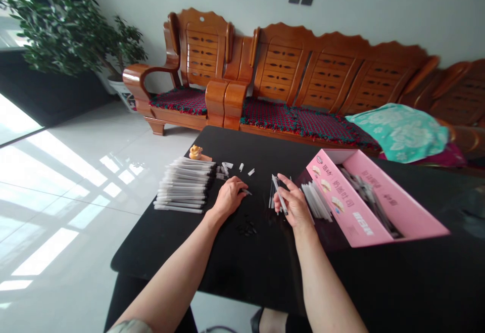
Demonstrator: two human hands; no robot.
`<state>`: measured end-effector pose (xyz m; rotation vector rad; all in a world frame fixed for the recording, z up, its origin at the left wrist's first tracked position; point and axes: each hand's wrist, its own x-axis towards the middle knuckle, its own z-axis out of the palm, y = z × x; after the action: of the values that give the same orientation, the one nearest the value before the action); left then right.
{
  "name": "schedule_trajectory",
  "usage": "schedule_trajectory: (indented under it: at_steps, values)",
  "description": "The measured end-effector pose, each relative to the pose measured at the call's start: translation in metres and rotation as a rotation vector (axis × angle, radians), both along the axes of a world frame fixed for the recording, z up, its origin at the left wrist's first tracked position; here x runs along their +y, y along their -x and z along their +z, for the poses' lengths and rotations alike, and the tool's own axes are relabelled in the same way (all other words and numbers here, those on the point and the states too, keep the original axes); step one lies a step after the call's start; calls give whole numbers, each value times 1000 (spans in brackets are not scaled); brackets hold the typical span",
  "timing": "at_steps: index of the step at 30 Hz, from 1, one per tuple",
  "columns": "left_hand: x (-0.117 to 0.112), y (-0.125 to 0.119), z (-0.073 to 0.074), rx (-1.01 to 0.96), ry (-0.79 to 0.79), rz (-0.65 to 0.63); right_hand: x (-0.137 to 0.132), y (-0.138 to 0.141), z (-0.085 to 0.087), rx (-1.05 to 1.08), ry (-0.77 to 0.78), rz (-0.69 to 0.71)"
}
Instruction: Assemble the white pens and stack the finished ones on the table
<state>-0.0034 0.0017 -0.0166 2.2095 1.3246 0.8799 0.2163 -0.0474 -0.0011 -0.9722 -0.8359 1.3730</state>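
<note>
My right hand [294, 205] is closed round a translucent white pen barrel [280, 195], held at a slant with its dark end toward me. Down on the table, my left hand [229, 196] has its fingers drawn together at a small greyish piece [247, 192]; whether they grip it is unclear. Beside my right hand lie thin dark refills [272, 195] and a bunch of white barrels [317, 200]. Several white pen caps [226, 166] are scattered beyond my left hand. Small black parts [247, 226] lie loose between my forearms. Left of them is a long stack of pens [185, 184].
A pink box [356, 206] holding dark thin items stands on the right of the black table [261, 143]. A small yellow figurine [195, 152] sits at the far left edge. Behind are a wooden bench [314, 65], a turquoise cloth [403, 131] and a potted plant [76, 30].
</note>
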Motion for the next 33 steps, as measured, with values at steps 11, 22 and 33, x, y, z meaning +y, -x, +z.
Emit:
schedule_trajectory:
  at_steps: [11, 22, 33]
  values:
    - [-2, -3, 10, -492, 351, 14, 6, -4, -8, 140, -71, -65]
    - [-7, -7, 9, -440, 363, -123, 5, 1, -8, 36, -56, -98]
    - [-8, -12, 6, -477, 402, -175, 6, 2, -13, -24, -62, -92]
